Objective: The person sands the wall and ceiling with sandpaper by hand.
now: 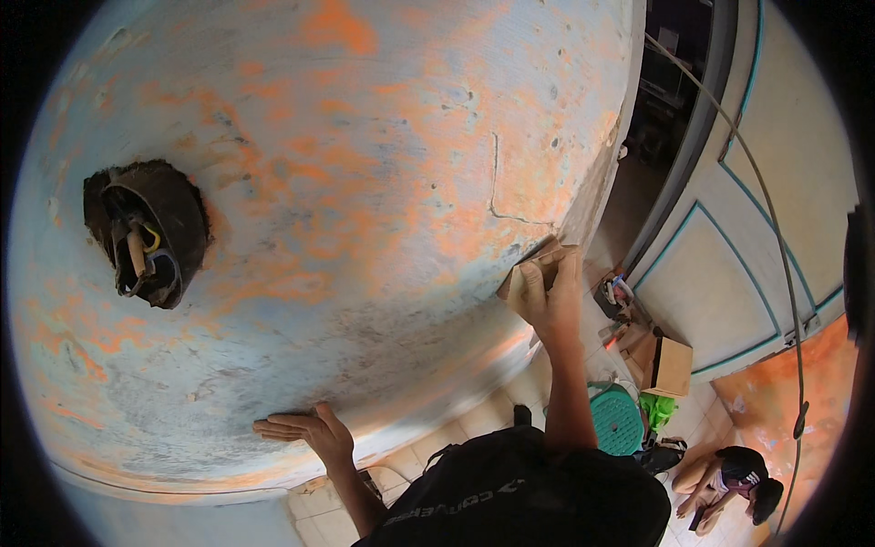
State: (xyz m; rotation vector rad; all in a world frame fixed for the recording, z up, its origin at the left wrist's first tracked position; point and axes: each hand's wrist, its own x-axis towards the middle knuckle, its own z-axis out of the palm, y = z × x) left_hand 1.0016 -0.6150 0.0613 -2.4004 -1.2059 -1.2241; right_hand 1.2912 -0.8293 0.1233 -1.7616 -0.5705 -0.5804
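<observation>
A wall point(365, 182) with patchy grey-blue and orange paint fills most of the view. My right hand point(550, 296) grips a folded brown sheet of sandpaper point(516, 281) and holds it against the wall near its right edge. Just above the sheet, a dark crack point(494, 178) bends across the paint. Lower on the left, my left hand point(314, 433) lies against the wall, fingers stretched out and nothing in them.
A round hole point(187, 214) at the left holds wire ends. To the right are a panelled door point(711, 273), a hanging cable point(770, 210), a green stool point(616, 419) and a cardboard box point(670, 366). Another person point(736, 483) sits low on the tiled floor.
</observation>
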